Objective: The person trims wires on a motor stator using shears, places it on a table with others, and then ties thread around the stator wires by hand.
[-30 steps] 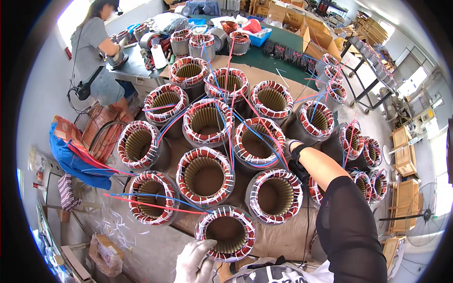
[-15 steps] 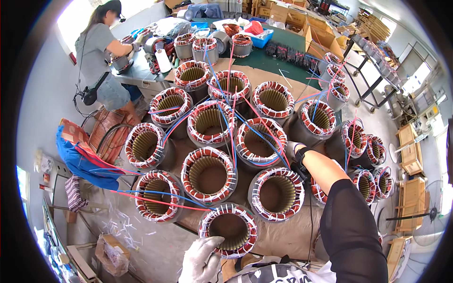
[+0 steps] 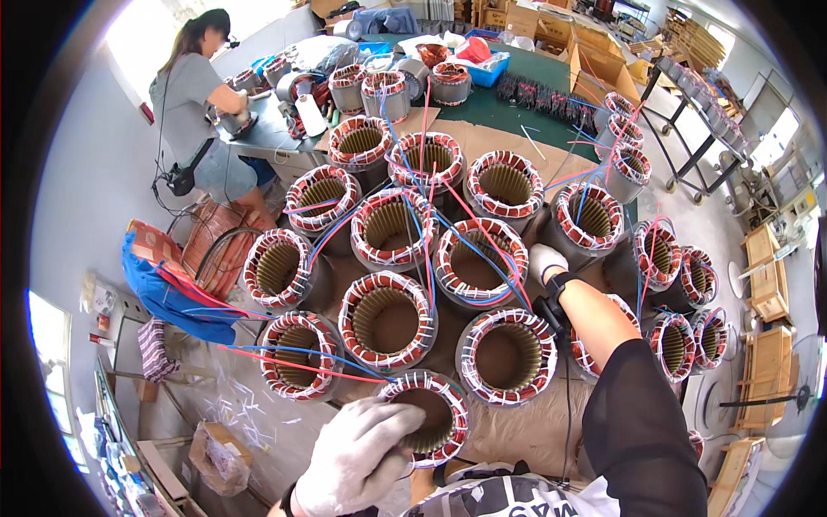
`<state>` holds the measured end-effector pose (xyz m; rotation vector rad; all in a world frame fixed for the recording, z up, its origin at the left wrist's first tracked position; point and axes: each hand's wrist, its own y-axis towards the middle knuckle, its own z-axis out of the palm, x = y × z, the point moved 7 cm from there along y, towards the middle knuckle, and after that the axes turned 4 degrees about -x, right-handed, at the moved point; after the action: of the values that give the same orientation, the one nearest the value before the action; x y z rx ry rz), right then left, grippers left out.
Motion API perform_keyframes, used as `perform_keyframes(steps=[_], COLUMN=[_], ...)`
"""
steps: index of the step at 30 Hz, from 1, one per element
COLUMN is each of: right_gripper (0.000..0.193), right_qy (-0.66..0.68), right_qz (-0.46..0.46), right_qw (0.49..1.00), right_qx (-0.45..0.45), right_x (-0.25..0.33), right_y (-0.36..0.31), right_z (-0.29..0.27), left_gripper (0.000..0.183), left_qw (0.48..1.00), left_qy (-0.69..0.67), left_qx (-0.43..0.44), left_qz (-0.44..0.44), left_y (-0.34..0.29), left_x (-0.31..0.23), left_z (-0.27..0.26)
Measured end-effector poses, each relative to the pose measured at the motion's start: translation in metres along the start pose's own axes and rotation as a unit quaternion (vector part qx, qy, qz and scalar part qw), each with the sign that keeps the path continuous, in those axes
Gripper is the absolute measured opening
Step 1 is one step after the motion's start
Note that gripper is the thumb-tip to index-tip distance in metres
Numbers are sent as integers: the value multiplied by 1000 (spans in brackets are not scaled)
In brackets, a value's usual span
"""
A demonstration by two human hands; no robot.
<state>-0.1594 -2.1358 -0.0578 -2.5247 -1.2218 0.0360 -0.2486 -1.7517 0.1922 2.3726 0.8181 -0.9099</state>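
Observation:
My left hand [image 3: 366,448], in a white glove, reaches over the left rim of the nearest motor stator [image 3: 457,439]. Its fingers are stretched and slightly bent above the bore, with the thumb apart, and I see nothing in them. My right hand [image 3: 546,260], also gloved, is between a stator [image 3: 448,274] wound in red with white lacing and another stator [image 3: 560,226] farther right. Its fingers are mostly hidden. A black band circles the right wrist, and a dark object [image 3: 549,317] is just below it. Blue and pink lead wires [image 3: 439,215] trail across the stators.
Several more stators [image 3: 386,320] crowd the brown-paper-covered table. Wires stretch left to a blue cloth [image 3: 185,302]. A person [image 3: 202,112] works at a bench at the far left. Cardboard boxes [image 3: 603,65], a wheeled rack [image 3: 689,129] and a fan [image 3: 792,396] stand around.
My left hand has moved up and farther over the nearest stator. The right hand has risen a little and shows more of its glove. The view has shifted slightly.

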Motion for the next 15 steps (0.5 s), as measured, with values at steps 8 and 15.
perform_keyframes(steps=[8, 15], right_gripper=[28, 25], right_qy=[-32, -90], right_qz=[-112, -142], right_qw=[989, 978], right_qx=[-93, -120], right_x=[33, 13], right_y=[-24, -50], right_z=[-66, -95], left_gripper=[31, 33], left_qw=[976, 941], left_qy=[86, 288], left_qx=[192, 159], left_qz=[56, 79], left_y=[68, 131], left_x=[-7, 30], left_z=[69, 122])
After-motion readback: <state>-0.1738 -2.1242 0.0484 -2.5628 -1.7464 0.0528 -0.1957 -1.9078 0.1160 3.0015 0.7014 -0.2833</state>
